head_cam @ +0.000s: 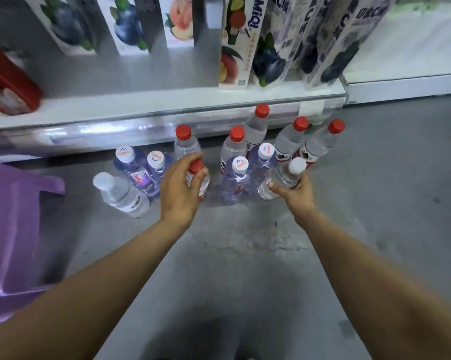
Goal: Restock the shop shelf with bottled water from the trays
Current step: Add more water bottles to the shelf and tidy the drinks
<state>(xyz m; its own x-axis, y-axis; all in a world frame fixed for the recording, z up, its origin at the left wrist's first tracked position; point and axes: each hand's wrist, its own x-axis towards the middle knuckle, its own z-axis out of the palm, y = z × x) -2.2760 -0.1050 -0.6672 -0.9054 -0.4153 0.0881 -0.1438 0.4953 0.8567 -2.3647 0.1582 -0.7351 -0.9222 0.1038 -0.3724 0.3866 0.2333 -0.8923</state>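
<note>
My forearms (110, 276) filled the lower frame. The left hand (179, 189) wrapped its fingers (203, 175) round a red-capped bottle (196, 167) at mid-frame. The right hand (295, 194) gripped a white-capped bottle (284, 176) to its right. I judged each needed a straight lift, clear of neighbouring bottles (236, 178), toward the shelf (141, 106) above.

I see clear red-capped bottles (256, 128) with red, white and black labels in front of the white shelf (115, 107). The violet-tinted bottles (236, 184) wear white caps printed with a blue mountain outline and orange lettering. Two clear plain-capped bottles (123, 196) have bare white tops. The floor (245, 255) is mottled grey, the stool (16, 203) lilac. White cartons (125, 24) show dark blueberries and pink peaches, and the box (9, 76) is red.
</note>
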